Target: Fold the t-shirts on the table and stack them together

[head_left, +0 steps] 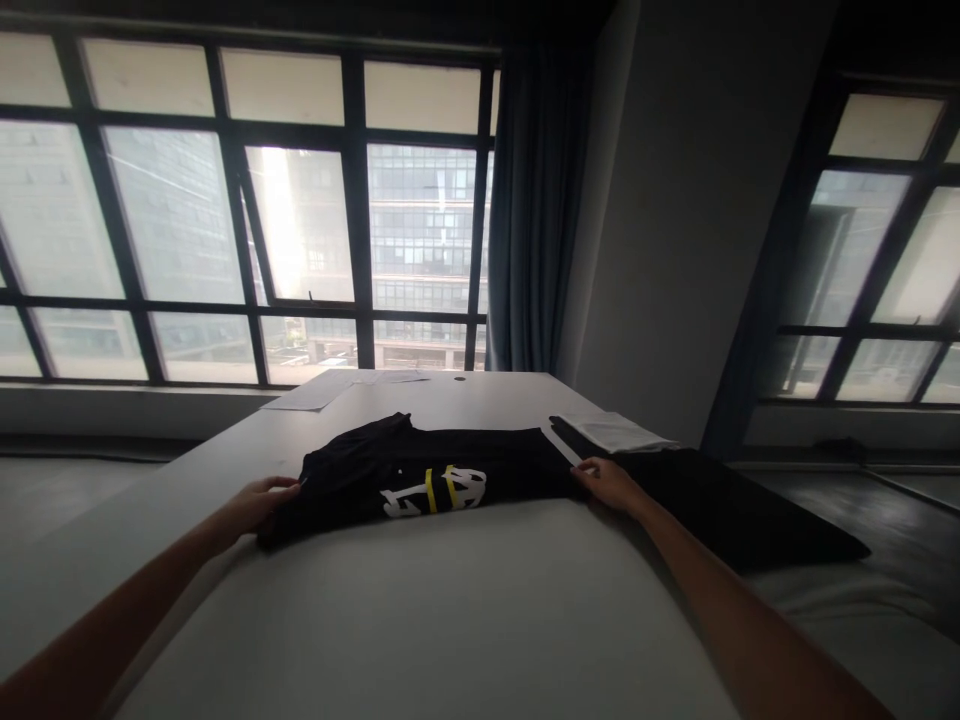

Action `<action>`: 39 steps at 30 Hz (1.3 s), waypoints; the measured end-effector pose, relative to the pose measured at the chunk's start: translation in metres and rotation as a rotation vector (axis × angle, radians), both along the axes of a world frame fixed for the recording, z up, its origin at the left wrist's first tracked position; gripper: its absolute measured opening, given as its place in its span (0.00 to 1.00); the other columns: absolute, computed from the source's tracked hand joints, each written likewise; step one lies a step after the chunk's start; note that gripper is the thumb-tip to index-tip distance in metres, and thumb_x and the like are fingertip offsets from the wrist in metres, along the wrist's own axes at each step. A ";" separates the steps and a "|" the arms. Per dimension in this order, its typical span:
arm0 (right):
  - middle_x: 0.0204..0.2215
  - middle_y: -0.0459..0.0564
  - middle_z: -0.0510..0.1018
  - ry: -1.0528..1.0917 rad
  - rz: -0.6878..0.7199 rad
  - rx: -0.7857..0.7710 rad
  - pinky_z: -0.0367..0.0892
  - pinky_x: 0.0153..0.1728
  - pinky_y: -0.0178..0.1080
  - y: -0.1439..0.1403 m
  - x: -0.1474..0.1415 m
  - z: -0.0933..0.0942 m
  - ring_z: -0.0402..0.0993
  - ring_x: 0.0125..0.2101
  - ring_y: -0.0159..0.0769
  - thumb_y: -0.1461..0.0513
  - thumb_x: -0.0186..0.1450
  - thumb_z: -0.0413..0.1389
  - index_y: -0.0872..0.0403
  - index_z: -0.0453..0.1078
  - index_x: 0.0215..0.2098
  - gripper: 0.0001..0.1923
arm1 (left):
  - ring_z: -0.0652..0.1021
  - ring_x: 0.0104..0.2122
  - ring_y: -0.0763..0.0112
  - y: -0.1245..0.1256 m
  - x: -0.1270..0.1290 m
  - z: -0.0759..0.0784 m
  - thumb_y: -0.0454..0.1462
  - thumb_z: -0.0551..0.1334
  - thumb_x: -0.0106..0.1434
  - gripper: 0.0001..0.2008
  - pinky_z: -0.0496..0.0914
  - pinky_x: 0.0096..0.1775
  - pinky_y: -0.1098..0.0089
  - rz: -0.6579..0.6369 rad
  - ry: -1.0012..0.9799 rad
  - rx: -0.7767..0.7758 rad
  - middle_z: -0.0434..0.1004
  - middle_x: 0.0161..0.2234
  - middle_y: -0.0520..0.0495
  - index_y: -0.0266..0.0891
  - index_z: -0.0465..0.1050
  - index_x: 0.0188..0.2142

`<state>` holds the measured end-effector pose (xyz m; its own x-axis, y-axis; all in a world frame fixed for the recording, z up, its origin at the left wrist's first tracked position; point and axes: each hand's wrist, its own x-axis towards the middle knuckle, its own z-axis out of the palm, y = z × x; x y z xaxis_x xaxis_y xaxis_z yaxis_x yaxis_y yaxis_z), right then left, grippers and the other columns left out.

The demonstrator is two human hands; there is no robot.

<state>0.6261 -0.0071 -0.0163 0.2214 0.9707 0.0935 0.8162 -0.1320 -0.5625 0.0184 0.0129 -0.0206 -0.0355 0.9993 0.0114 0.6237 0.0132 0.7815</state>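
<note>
Left hand [259, 503] sits at the left edge of the black T-shirt [420, 475], fingers curled onto the fabric — whether it truly pinches the cloth, I cannot tell. The shirt lies folded across the middle of the pale surface [420, 610], white and yellow print facing up, held at both ends so it stays flat. Right hand [609, 482] presses the right edge, fingers together and flat — just beside a dark garment [720, 505] with a white folded cloth [615, 432] on top.
</note>
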 end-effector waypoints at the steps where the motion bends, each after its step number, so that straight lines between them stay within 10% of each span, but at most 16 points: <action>1: 0.35 0.55 0.81 0.024 0.025 -0.004 0.68 0.34 0.36 0.000 0.002 -0.002 0.77 0.30 0.38 0.48 0.67 0.52 0.59 0.71 0.51 0.25 | 0.78 0.25 0.59 -0.001 -0.001 0.000 0.64 0.64 0.44 0.44 0.71 0.25 0.64 -0.015 -0.004 -0.015 0.78 0.27 0.45 0.35 0.71 0.51; 8: 0.43 0.53 0.78 0.011 0.249 0.030 0.66 0.48 0.37 -0.010 0.005 0.000 0.75 0.44 0.40 0.55 0.55 0.65 0.57 0.66 0.58 0.35 | 0.77 0.49 0.52 -0.011 0.001 0.002 0.60 0.67 0.47 0.43 0.72 0.50 0.57 -0.399 0.131 0.086 0.76 0.52 0.40 0.43 0.66 0.58; 15: 0.32 0.48 0.76 -0.024 0.171 0.230 0.66 0.38 0.37 -0.006 0.003 0.003 0.72 0.31 0.35 0.59 0.61 0.51 0.57 0.71 0.49 0.20 | 0.77 0.49 0.51 -0.003 -0.010 -0.001 0.61 0.66 0.49 0.38 0.71 0.53 0.55 -0.287 0.001 0.210 0.77 0.50 0.40 0.40 0.73 0.51; 19: 0.24 0.45 0.74 -0.095 0.219 0.005 0.64 0.32 0.35 -0.014 0.012 0.010 0.70 0.27 0.34 0.62 0.59 0.53 0.57 0.72 0.48 0.19 | 0.79 0.43 0.51 -0.006 -0.018 -0.001 0.62 0.68 0.45 0.42 0.74 0.48 0.53 -0.261 -0.014 0.121 0.80 0.44 0.41 0.41 0.71 0.54; 25: 0.34 0.53 0.79 -0.261 0.223 -0.291 0.67 0.36 0.37 -0.033 0.019 0.029 0.76 0.36 0.43 0.65 0.48 0.64 0.57 0.75 0.47 0.26 | 0.78 0.47 0.48 -0.011 -0.027 0.003 0.62 0.68 0.42 0.43 0.76 0.45 0.58 -0.279 0.107 -0.086 0.77 0.51 0.39 0.45 0.73 0.54; 29: 0.47 0.59 0.77 -0.155 0.216 -0.159 0.68 0.45 0.39 -0.033 0.011 0.025 0.75 0.45 0.46 0.52 0.56 0.64 0.57 0.65 0.61 0.37 | 0.80 0.40 0.52 -0.007 -0.017 0.001 0.62 0.65 0.44 0.45 0.75 0.42 0.58 -0.214 0.244 0.006 0.80 0.47 0.39 0.42 0.70 0.57; 35: 0.46 0.55 0.78 -0.216 0.191 -0.020 0.66 0.49 0.37 -0.021 0.005 0.011 0.74 0.48 0.42 0.62 0.58 0.61 0.57 0.73 0.49 0.20 | 0.78 0.40 0.54 -0.008 0.013 0.004 0.57 0.62 0.49 0.26 0.71 0.43 0.62 -0.186 0.425 0.225 0.81 0.42 0.44 0.43 0.80 0.40; 39: 0.45 0.57 0.78 -0.200 0.188 -0.165 0.68 0.45 0.36 -0.023 0.016 0.013 0.76 0.45 0.42 0.66 0.54 0.63 0.58 0.73 0.46 0.21 | 0.79 0.36 0.56 -0.011 0.000 0.010 0.55 0.64 0.47 0.21 0.72 0.41 0.63 -0.248 0.352 0.036 0.81 0.34 0.45 0.42 0.79 0.30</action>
